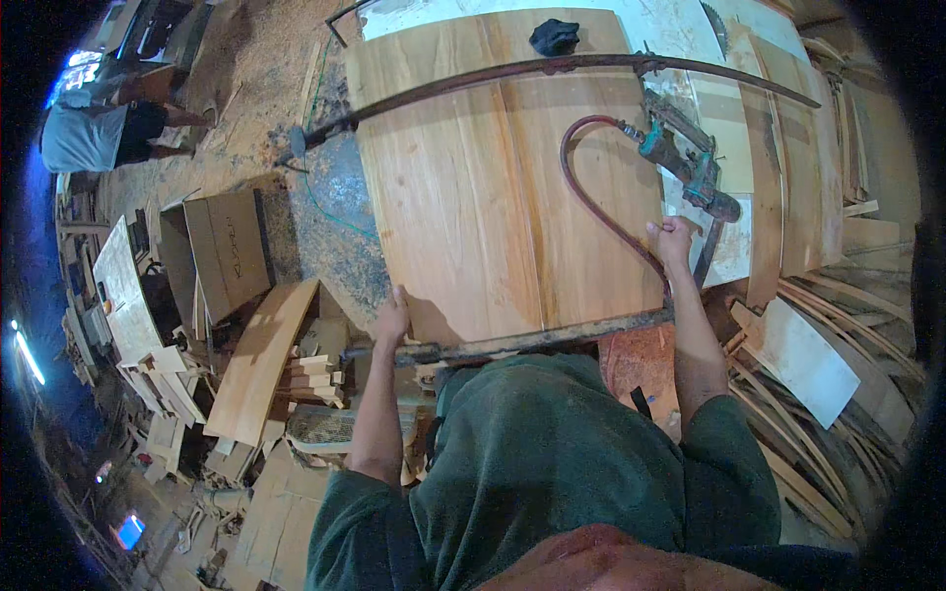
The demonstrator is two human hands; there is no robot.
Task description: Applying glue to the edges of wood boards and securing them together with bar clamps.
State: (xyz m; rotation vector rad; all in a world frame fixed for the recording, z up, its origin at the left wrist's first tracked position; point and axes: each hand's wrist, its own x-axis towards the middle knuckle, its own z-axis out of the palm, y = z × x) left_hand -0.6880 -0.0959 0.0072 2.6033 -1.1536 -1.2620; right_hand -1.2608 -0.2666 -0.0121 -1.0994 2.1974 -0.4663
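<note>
In front of me lies a wide wooden panel [453,197] made of boards joined edge to edge. My left hand [392,317] is closed at its near left corner, fingers partly hidden. At the panel's right edge my right hand [672,241] has its fingers curled over the side, beside a red air hose [581,182]. That hose runs to a teal and black air nailer [680,163] lying to the right. One long bar clamp [443,87] crosses the panel's far part; another bar clamp [532,337] runs along the near edge, close to my body.
A black cloth [555,37] rests at the panel's far end. On the left stand a cardboard box [227,241], a leaning board [261,364] and stacked offcuts [313,379]. Wood strips [798,433] and a white sheet [803,360] lie right. Another person [89,128] is at far left.
</note>
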